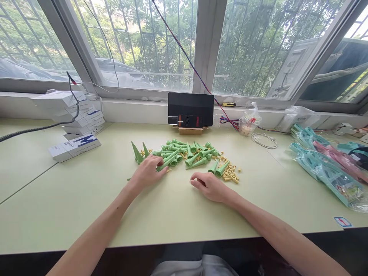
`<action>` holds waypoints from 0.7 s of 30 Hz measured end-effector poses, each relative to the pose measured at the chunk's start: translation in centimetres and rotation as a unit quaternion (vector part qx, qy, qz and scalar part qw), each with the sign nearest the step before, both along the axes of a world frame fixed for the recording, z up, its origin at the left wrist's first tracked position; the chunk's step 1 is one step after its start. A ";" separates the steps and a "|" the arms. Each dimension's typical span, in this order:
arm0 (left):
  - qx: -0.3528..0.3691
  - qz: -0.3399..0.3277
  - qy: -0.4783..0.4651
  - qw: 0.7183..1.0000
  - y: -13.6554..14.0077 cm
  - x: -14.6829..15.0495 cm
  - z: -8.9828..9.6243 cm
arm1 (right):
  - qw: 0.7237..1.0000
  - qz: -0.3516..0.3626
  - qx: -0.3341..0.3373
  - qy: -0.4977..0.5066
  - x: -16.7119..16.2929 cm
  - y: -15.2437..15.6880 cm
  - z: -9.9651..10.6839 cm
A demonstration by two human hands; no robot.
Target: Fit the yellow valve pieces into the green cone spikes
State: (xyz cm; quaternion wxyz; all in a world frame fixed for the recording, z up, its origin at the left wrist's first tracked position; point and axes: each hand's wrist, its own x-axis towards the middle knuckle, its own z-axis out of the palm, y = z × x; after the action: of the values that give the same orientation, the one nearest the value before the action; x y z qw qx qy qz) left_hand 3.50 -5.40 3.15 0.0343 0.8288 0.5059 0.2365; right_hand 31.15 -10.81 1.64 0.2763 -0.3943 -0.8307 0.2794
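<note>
A heap of green plastic cone spikes (198, 153) lies in the middle of the table, with small yellow peg-like pieces (230, 174) scattered mostly along its right side. At the heap's left edge, my left hand (149, 168) is closed, thumb and fingers round the wide end of a green cone spike (169, 159) that points up and right. Several more cones (138, 153) stand upright just behind that hand. My right hand (209, 186) rests on the table in front of two cones (219, 168), its fingers curled in. Whatever those fingers may hold is hidden.
A phone (189, 121) leans on a dark tablet (191, 103) at the window. White boxes (77, 111) are stacked at the left. Bagged teal and pink plastic items (327, 165) lie at the right. A coiled white cable (264, 140) sits near a plastic bag (249, 120).
</note>
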 end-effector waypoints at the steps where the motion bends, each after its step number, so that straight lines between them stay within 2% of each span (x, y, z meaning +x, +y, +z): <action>1: -0.001 -0.002 0.000 1.000 0.0 0.0 0.0 | 1.000 0.000 0.001 -0.002 0.0 0.0 0.0; 13: 0.080 -0.024 -0.081 0.993 -0.5 0.9 0.6 | 1.000 0.003 0.007 -0.006 -0.1 -0.1 0.2; 16: 0.058 -0.037 -0.099 0.993 -1.0 1.5 0.6 | 1.000 0.004 0.008 -0.003 -0.1 -0.1 0.1; 21: -0.023 -0.080 -0.110 0.990 -1.9 2.9 0.2 | 1.000 0.005 0.009 -0.002 -0.1 0.0 0.0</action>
State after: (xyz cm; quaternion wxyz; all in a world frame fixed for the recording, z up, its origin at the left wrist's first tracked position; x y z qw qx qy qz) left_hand 6.39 -7.29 3.33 0.1273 0.8345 0.4365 0.3113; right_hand 31.06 -10.81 1.61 0.2766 -0.3881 -0.8360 0.2721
